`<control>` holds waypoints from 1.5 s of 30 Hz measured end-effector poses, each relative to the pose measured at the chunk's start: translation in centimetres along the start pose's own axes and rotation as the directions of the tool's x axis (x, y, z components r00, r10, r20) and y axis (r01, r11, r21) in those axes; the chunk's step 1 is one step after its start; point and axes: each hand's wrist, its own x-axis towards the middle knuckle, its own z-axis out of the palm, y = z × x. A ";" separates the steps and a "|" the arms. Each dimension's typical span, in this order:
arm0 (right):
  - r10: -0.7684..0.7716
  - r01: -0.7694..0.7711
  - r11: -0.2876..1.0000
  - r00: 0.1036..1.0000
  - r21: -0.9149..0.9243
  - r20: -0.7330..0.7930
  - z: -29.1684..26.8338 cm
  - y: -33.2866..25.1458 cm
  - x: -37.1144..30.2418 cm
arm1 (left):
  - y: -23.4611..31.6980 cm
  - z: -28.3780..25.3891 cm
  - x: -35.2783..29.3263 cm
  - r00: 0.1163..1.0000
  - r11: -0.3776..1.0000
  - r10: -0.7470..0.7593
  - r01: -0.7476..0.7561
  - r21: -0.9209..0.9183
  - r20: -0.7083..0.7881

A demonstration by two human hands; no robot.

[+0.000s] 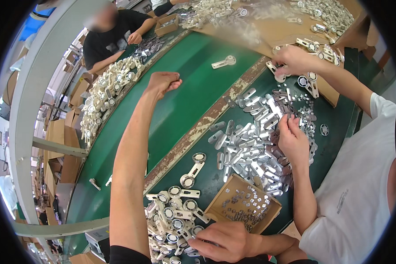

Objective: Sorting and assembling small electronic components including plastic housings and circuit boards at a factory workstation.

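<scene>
My left hand (163, 83) is stretched far out over the green belt (180, 105), fingers curled into a fist with nothing visible in it. Beyond it, a single white lever-shaped part with a round end (224, 61) lies on the belt. My right hand (226, 242) rests low at the near edge on a heap of white round-ended parts (171, 215), its fingers closed on one of them. A small open cardboard box of tiny metal pieces (246, 207) stands just above that hand.
A person in a white shirt at the right has one hand (292, 141) in a pile of grey metal plates (251, 141) and the other (295, 59) on white parts. Another person in black (110, 35) sits at the far left by more white parts (105, 92). A worn rail (193, 132) edges the belt.
</scene>
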 end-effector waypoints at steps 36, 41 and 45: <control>0.045 -0.045 0.999 0.999 -0.024 -0.002 1.2 0.0 -0.6 | -1.0 -0.9 -1.4 1.000 0.998 -0.030 0.030 0.060 0.002; 0.048 -0.048 0.999 0.999 -0.021 -0.017 1.2 0.1 -0.5 | -1.1 0.0 -1.9 0.999 0.994 0.035 -0.033 0.104 -0.019; 0.048 -0.049 0.998 0.999 -0.040 -0.008 1.2 0.0 -0.7 | -1.1 0.3 -2.4 0.999 0.991 -0.004 -0.001 0.131 0.038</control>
